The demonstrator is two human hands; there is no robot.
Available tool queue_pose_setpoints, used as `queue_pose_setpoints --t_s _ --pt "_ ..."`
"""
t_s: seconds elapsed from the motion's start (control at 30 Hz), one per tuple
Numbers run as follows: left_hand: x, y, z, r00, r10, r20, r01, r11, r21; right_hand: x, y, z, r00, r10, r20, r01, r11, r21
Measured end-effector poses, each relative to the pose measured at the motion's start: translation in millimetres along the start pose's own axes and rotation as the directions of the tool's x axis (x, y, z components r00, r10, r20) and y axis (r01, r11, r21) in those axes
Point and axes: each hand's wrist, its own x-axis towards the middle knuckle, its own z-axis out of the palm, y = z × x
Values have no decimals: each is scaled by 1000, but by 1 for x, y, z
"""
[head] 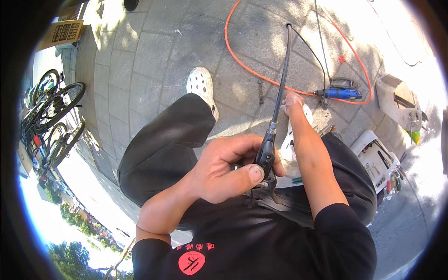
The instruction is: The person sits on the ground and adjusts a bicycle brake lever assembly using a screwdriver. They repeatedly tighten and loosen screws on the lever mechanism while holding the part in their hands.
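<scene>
My left hand (232,168) grips a black hydraulic brake lever (266,154) between thumb and fingers, its curved blade pointing down towards my lap. From the lever's metal fitting a dark hose (285,66) runs up and away over the paving. My right hand (293,101) is reached out low beyond the hose, near my white clog, with thin clear plastic film about its fingers. Whether those fingers are closed on anything more cannot be told. Just right of that hand, a blue air tool (341,93) lies on the ground, joined to an orange air hose (245,66).
At the right lie a white plastic tray (376,161) with tools and a dirty pale plastic housing (399,101). A small metal bar (260,92) rests on the paving between my feet. Parked bicycles (52,115) stand far left, below a cardboard piece (63,33).
</scene>
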Motion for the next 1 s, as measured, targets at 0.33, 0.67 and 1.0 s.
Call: queue_pose_setpoints --t_s 0.33,0.67,1.0 --pt "-17 -19 1 983 169 67 -177 974 144 -221 -137 -66 767 -474 432 499 864 64" --pt "-21 -45 4 960 229 162 -255 953 164 -431 -149 -151 390 -471 791 756 654 17" --pt "-28 -39 3 947 289 138 -313 926 211 -438 -141 -141 415 -458 787 794 604 -67"
